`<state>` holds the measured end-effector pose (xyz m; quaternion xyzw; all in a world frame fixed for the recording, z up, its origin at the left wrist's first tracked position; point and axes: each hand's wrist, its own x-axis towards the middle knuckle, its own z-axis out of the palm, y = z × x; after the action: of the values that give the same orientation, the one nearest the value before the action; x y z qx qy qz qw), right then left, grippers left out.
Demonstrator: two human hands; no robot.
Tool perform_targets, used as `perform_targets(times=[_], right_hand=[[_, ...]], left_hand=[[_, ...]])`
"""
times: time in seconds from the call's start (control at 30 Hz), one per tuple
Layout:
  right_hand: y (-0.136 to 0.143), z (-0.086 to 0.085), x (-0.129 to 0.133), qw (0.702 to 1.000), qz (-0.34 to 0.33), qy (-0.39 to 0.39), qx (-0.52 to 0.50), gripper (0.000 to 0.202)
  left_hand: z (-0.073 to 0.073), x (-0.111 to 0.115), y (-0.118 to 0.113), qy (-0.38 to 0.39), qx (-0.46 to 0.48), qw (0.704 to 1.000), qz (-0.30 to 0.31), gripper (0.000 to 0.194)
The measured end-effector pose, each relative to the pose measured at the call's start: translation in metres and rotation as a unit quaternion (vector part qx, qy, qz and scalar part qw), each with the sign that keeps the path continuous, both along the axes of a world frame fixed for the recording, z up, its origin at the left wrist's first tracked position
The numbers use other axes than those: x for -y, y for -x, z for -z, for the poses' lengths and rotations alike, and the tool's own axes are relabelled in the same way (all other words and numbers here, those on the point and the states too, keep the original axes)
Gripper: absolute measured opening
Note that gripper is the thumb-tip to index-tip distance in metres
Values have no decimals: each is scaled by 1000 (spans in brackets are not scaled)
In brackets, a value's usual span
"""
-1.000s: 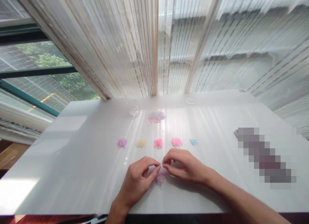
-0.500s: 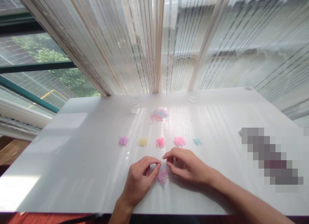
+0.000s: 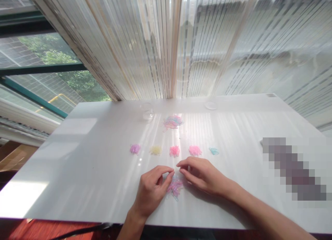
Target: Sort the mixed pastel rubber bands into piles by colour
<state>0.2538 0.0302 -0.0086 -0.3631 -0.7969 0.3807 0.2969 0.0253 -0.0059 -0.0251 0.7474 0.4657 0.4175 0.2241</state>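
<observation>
My left hand (image 3: 153, 188) and my right hand (image 3: 202, 174) hover close together over a small mixed heap of pastel rubber bands (image 3: 175, 187) near the table's front edge. Fingertips of both hands pinch toward each other just above the heap; whether a band sits between them is too small to tell. Behind the hands lies a row of sorted little piles: purple (image 3: 135, 149), yellow (image 3: 155, 150), pink (image 3: 174, 151), a second pink (image 3: 194, 150) and light blue (image 3: 214, 151). A bigger mixed heap (image 3: 173, 122) lies farther back.
The white table (image 3: 77, 164) stands against a striped sheer curtain (image 3: 166, 43). A clear glass cup (image 3: 147, 112) and a clear round lid (image 3: 211, 105) rest near the far edge. A blurred-out object (image 3: 293, 167) lies at the right. A window is at the left.
The view has shifted slightly. My hands stay over the mixed heap, fingertips a little farther apart than a second ago.
</observation>
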Motion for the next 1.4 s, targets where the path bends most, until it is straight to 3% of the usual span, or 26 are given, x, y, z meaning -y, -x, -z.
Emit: perform_targets(times=[0.43, 0.83, 1.17, 1.4], right_hand=[[1, -5, -1, 999, -19, -35, 8, 18], [1, -3, -1, 998, -13, -62, 6, 21], [1, -3, 1, 1000, -6, -26, -12, 13], [1, -4, 0, 1000, -21, -20, 5, 18]], left_hand=[[0, 0, 1, 10, 8, 999, 38, 8], [-1, 1, 1, 22, 4, 999, 35, 11], [0, 2, 2, 17, 17, 999, 46, 13], [-4, -1, 1, 7, 25, 998, 59, 15]])
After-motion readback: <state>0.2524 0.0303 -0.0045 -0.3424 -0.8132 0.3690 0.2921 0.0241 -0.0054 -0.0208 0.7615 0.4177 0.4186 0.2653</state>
